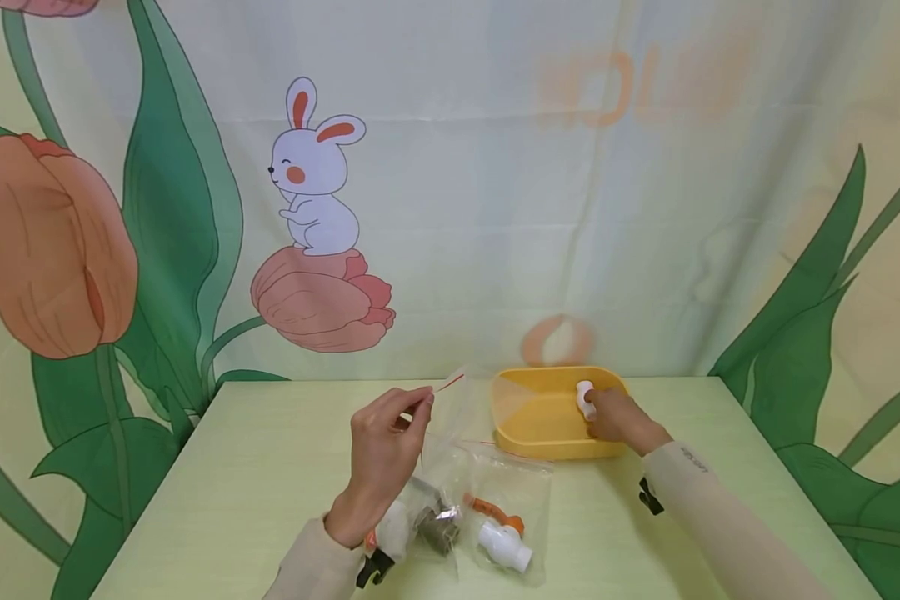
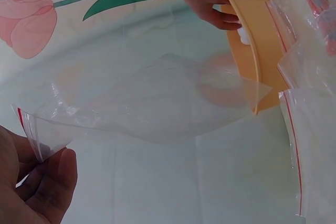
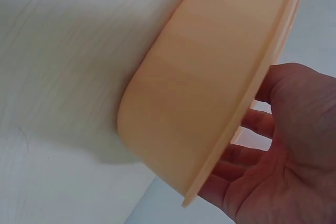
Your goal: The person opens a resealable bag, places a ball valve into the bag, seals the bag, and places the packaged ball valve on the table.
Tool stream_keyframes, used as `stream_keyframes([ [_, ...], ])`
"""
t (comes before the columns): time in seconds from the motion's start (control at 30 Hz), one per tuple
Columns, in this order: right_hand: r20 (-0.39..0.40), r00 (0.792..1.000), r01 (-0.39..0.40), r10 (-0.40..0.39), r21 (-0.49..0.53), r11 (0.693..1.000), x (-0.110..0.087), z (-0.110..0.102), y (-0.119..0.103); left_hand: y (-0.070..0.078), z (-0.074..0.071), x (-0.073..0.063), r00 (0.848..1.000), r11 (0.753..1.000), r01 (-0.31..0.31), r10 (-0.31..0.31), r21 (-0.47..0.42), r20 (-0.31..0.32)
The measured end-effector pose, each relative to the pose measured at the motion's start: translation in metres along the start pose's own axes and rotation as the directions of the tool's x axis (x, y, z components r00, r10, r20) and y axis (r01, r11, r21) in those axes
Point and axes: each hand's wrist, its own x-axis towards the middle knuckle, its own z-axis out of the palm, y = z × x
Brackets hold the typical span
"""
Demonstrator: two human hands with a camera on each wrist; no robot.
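Observation:
My left hand pinches the top corner of a clear zip bag with a red seal line, thumb against fingers. The bag hangs limp and see-through, with nothing visible inside. Over to the right, my right hand reaches into a yellow plastic basin and holds a white plastic pipe fitting between thumb and fingers. In the right wrist view the basin's wall hides the fitting and the fingertips.
In front of the basin lies a zip bag holding another white fitting and an orange handle-like part. Beside it, partly behind my left wrist, more bags hold a dark grey part. A printed cloth hangs behind the table.

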Motion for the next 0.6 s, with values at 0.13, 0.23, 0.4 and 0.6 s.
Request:
stream_keyframes([
  [0.13, -0.001, 1.000, -0.011, 0.011, 0.019, 1.000, 0.0002, 0.0031, 0.0025, 0.0001, 0.0015, 0.0000, 1.000, 1.000, 0.000, 0.000, -0.012, -0.001],
  [0.23, -0.013, 0.999, -0.029, 0.029, 0.032, 0.999, -0.0001, 0.0041, 0.0026, 0.0005, 0.0013, -0.0002, 1.000, 1.000, 0.004, -0.004, -0.013, 0.001],
  [0.4, -0.036, 0.998, -0.044, 0.045, 0.027, 0.999, -0.0003, 0.0060, 0.0034, 0.0008, 0.0006, 0.0001, 1.000, 1.000, 0.006, -0.006, -0.005, 0.004],
  [0.6, -0.067, 0.996, -0.052, 0.057, 0.075, 0.996, -0.0018, 0.0080, 0.0057, 0.0015, 0.0010, 0.0003, 1.000, 1.000, 0.010, -0.010, -0.004, 0.007],
])
